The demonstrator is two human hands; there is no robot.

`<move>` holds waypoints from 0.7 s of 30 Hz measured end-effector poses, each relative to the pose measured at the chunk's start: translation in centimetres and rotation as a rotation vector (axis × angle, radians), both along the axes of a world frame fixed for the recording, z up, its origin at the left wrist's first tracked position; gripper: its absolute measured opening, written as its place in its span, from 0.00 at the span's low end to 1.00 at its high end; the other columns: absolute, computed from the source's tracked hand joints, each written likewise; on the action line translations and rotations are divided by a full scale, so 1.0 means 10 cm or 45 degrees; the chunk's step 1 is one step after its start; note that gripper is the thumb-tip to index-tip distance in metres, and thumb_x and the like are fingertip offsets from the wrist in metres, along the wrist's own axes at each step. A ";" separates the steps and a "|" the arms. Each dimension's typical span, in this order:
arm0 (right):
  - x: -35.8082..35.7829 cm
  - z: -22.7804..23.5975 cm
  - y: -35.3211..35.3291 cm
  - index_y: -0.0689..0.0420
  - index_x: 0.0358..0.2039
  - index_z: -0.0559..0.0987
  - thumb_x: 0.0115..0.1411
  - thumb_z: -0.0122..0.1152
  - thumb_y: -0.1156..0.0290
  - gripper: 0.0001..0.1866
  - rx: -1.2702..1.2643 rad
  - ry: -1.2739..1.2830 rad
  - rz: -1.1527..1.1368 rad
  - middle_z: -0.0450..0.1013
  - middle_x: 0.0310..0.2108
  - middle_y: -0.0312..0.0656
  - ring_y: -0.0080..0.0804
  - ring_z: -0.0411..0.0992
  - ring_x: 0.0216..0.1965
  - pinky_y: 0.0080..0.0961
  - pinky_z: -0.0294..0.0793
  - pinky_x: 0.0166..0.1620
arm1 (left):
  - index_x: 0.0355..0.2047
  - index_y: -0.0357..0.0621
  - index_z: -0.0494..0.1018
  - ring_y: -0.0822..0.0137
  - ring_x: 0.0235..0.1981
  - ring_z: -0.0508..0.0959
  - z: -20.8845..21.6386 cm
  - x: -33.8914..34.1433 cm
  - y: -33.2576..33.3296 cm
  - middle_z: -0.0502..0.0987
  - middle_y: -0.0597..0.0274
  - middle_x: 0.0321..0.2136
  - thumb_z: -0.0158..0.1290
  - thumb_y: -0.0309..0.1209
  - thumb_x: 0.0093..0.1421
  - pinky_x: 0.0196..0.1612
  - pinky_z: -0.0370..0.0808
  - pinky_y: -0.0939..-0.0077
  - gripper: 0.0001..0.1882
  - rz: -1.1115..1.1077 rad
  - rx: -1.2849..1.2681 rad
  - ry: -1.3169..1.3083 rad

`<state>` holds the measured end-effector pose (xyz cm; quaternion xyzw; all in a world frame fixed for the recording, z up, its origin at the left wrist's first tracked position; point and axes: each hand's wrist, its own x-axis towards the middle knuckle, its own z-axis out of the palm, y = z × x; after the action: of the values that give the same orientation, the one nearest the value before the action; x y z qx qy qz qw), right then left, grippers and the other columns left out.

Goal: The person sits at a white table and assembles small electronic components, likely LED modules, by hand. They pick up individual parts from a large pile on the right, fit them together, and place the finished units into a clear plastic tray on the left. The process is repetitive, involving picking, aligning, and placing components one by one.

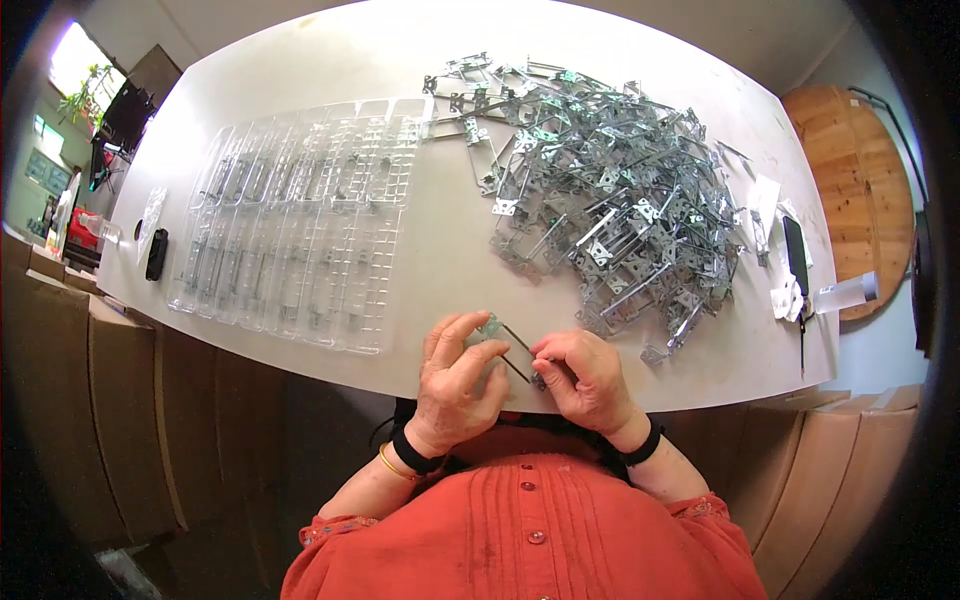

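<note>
Head view: the bracket (518,339), a metal piece with two thin rods, is between both hands, just above the near edge of the pale tabletop (450,270).
Left hand (455,385): grip closed on the bracket's upper plate end, fingers bent.
Right hand (585,380): grip pinching the bracket's lower end between thumb and forefinger; the fingertips partly hide that end.
Wrists: a black band (415,452) on the left and another (643,447) on the right; a gold bangle (397,465) beside the left one.
Pile (620,200): many similar metal pieces heaped loosely beyond the right hand.
Tray (380,290): clear plastic, compartmented, left of the pile, with metal pieces showing.
Writing: whether the bracket bears any is too small to tell.
</note>
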<state>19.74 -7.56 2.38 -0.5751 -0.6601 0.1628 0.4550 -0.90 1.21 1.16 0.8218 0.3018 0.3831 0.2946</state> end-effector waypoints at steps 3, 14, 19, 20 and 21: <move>0.00 0.01 0.00 0.55 0.42 0.80 0.66 0.73 0.74 0.08 0.006 -0.015 0.008 0.83 0.39 0.43 0.49 0.81 0.38 0.41 0.79 0.42 | 0.43 0.38 0.85 0.48 0.56 0.82 -0.02 0.00 -0.01 0.79 0.44 0.59 0.68 0.18 0.58 0.57 0.81 0.60 0.12 -0.030 -0.092 -0.048; 0.03 0.00 -0.02 0.55 0.43 0.80 0.66 0.73 0.76 0.09 -0.089 0.133 0.091 0.84 0.41 0.43 0.45 0.80 0.37 0.38 0.78 0.41 | 0.64 0.35 0.73 0.46 0.65 0.80 -0.09 -0.02 0.01 0.74 0.39 0.68 0.66 0.15 0.61 0.66 0.79 0.58 0.30 -0.070 -0.146 -0.135; 0.04 -0.01 -0.02 0.56 0.42 0.81 0.67 0.73 0.76 0.08 -0.085 0.171 0.101 0.84 0.41 0.43 0.44 0.81 0.36 0.36 0.79 0.40 | 0.69 0.32 0.65 0.49 0.73 0.73 -0.13 0.01 -0.03 0.67 0.37 0.74 0.61 0.12 0.66 0.72 0.76 0.61 0.32 -0.055 -0.339 -0.180; 0.04 -0.02 -0.01 0.56 0.42 0.81 0.67 0.73 0.76 0.08 -0.079 0.172 0.102 0.84 0.41 0.43 0.44 0.81 0.36 0.36 0.79 0.40 | 0.69 0.32 0.65 0.49 0.74 0.73 -0.15 0.01 -0.03 0.67 0.37 0.73 0.62 0.12 0.66 0.72 0.76 0.61 0.32 -0.046 -0.351 -0.209; 0.04 -0.02 -0.01 0.56 0.42 0.81 0.67 0.73 0.76 0.08 -0.072 0.173 0.103 0.84 0.41 0.43 0.45 0.81 0.36 0.36 0.79 0.40 | 0.68 0.31 0.65 0.49 0.74 0.72 -0.18 0.02 -0.04 0.68 0.36 0.73 0.62 0.13 0.67 0.72 0.76 0.62 0.31 -0.037 -0.363 -0.239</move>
<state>20.13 -7.67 2.13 -0.5484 -0.6454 0.2384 0.4753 -0.66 0.77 -0.65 0.7367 0.3124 0.4071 0.4405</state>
